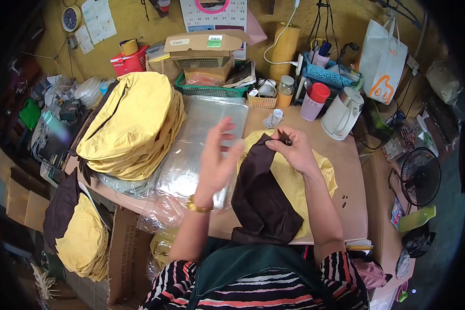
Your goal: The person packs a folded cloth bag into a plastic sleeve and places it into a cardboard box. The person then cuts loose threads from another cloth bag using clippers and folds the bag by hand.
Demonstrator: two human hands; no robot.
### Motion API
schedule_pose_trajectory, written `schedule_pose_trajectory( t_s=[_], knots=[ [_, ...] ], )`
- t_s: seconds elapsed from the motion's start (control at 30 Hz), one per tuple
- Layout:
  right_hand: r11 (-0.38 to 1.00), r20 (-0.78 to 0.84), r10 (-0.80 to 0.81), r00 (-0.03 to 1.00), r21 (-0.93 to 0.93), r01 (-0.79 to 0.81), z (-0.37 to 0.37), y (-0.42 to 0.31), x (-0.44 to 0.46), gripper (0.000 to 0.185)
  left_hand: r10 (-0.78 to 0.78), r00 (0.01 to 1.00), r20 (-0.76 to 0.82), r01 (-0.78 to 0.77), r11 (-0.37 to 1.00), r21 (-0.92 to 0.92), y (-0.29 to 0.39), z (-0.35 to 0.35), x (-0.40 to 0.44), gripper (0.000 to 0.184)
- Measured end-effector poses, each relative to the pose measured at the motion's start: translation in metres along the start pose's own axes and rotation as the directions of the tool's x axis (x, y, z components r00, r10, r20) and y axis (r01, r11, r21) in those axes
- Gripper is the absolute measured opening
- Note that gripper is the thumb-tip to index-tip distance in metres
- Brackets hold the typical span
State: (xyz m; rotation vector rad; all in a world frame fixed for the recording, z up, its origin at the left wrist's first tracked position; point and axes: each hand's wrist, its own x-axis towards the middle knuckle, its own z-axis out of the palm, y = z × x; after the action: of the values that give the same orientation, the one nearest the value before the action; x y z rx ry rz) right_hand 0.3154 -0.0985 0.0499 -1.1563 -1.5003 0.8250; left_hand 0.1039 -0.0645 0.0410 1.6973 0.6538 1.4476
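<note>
A dark brown cloth piece (261, 191) lies over a yellow cloth piece (320, 175) on the table in front of me. My right hand (298, 151) pinches the upper end of the brown cloth, lifting it a little. Something small and dark sticks out between its thumb and fingers; whether it is cloth or a tool I cannot tell. My left hand (218, 160) is raised just left of the cloth, fingers apart and holding nothing. Under and behind it lie clear plastic bags (201, 119). A tall stack of yellow cloth pieces (134, 124) with dark brown parts stands to the left.
At the back are a green basket (212, 91) with boxes, a jar (285, 93), a red-lidded container (315, 101) and a white kettle (342, 113). A black fan (420, 175) stands right. More yellow and brown pieces (82, 237) sit lower left beside a cardboard box (126, 258).
</note>
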Motion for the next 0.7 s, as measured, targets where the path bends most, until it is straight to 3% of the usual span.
schedule_pose_trajectory(
  t_s=[0.07,0.1,0.17,0.2,0.23,0.27,0.3,0.33,0.37,0.4,0.43,0.47,0.5,0.53,0.6,0.7],
  knots=[
    [0.999,-0.039,-0.004,0.999,0.048,0.006,0.009,-0.008,0.003,0.014,0.115,0.992,0.057,-0.127,0.951,0.282,0.010,0.025,-0.002,0.051],
    [0.995,-0.082,-0.004,0.997,0.097,0.012,0.012,-0.011,0.003,0.014,0.107,0.993,0.059,-0.119,0.951,0.284,0.014,0.030,-0.008,0.051],
    [0.982,-0.314,-0.187,0.931,-0.087,0.168,-0.008,-0.011,0.020,0.014,-0.267,0.909,0.321,0.019,0.795,0.606,0.021,0.035,-0.024,0.040],
    [0.995,-0.464,-0.061,0.884,-0.093,0.020,-0.024,-0.033,0.025,0.015,-0.248,0.905,0.346,-0.028,0.776,0.630,0.011,0.031,-0.035,0.041],
    [0.997,-0.636,0.038,0.771,-0.028,-0.072,-0.034,-0.063,0.030,0.017,-0.229,0.898,0.375,-0.079,0.756,0.650,-0.004,0.023,-0.047,0.042],
    [0.999,-0.666,-0.035,0.745,-0.050,0.002,-0.086,-0.039,0.052,0.016,-0.217,0.909,0.355,-0.054,0.785,0.617,-0.012,0.011,-0.056,0.041],
    [0.980,-0.642,-0.150,0.752,0.004,0.199,-0.108,-0.048,0.062,0.017,-0.205,0.918,0.339,-0.033,0.813,0.581,-0.020,-0.005,-0.061,0.040],
    [0.963,-0.622,-0.201,0.757,0.017,0.270,-0.112,-0.065,0.070,0.018,-0.327,0.905,0.271,0.080,0.757,0.648,-0.028,-0.019,-0.064,0.033],
    [0.940,-0.600,-0.252,0.759,0.034,0.339,-0.117,-0.081,0.077,0.019,-0.303,0.928,0.218,0.136,0.818,0.559,-0.037,-0.035,-0.067,0.035],
    [0.956,-0.573,-0.234,0.785,0.011,0.292,-0.100,-0.095,0.094,0.019,-0.317,0.925,0.211,0.220,0.896,0.385,-0.093,-0.061,-0.074,0.032],
    [0.957,-0.476,-0.220,0.852,0.063,0.282,-0.095,-0.099,0.113,0.018,-0.421,0.895,0.147,0.399,0.903,0.158,-0.073,-0.075,-0.063,0.030],
    [0.959,-0.371,-0.204,0.906,0.111,0.261,-0.091,-0.103,0.132,0.017,-0.466,0.883,-0.055,0.466,0.857,0.222,-0.061,-0.097,-0.052,0.030],
    [0.959,-0.288,-0.191,0.938,0.148,0.241,-0.087,-0.107,0.145,0.018,-0.283,0.904,-0.320,0.357,0.913,0.199,-0.042,-0.108,-0.040,0.040],
    [0.951,-0.232,-0.189,0.954,0.199,0.237,-0.088,-0.107,0.149,0.019,-0.163,0.946,-0.281,0.090,0.962,-0.258,-0.019,-0.126,-0.030,0.051],
    [0.894,-0.198,-0.242,0.950,0.336,0.297,-0.098,-0.109,0.153,0.022,-0.008,0.946,-0.324,-0.096,0.948,-0.304,0.049,-0.141,-0.018,0.044],
    [0.710,-0.256,-0.353,0.900,0.553,0.436,-0.123,-0.094,0.151,0.026,0.259,0.957,-0.135,-0.290,0.890,-0.352,0.113,-0.117,-0.031,0.028]
  ],
)
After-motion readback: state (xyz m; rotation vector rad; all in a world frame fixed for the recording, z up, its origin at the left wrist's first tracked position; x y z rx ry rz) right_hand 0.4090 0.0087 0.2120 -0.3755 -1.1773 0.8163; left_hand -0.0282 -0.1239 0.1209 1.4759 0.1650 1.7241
